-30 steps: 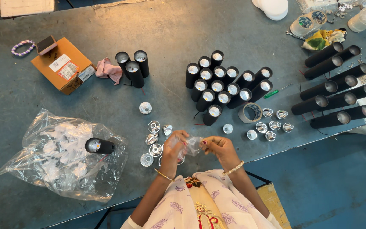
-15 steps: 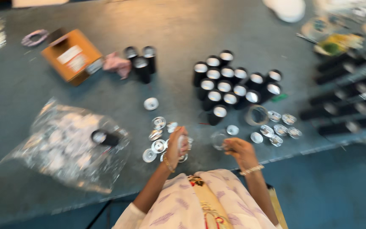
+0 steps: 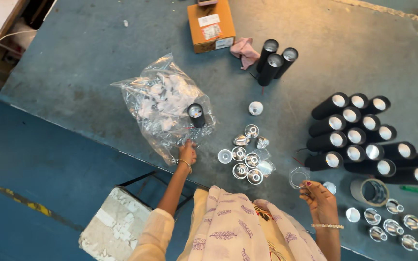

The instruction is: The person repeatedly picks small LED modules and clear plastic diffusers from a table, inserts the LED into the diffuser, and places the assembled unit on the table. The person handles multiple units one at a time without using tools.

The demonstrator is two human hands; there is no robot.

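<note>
Worktop (image 3: 97, 72), grey metal, w/ parts spread out. Left hand (image 3: 187, 152) at near edge of clear plastic bag (image 3: 163, 104), grip pinching the film. Right hand (image 3: 318, 195) near worktop's front edge, grip pinching small clear wrapper (image 3: 298, 177). Silver reflector cups (image 3: 246, 159) clustered btwn hands. Black tubes (image 3: 364, 135) grouped just right of wrapper. Orange box (image 3: 210, 24) at far side.

Clear plastic bag (image 3: 163, 104), crumpled, lies flat on grey table, stuffed with small pale parts; black cylinder rests on it; near edge pinched. Small clear round reflector cup (image 3: 299, 177), held upright above table edge.
</note>
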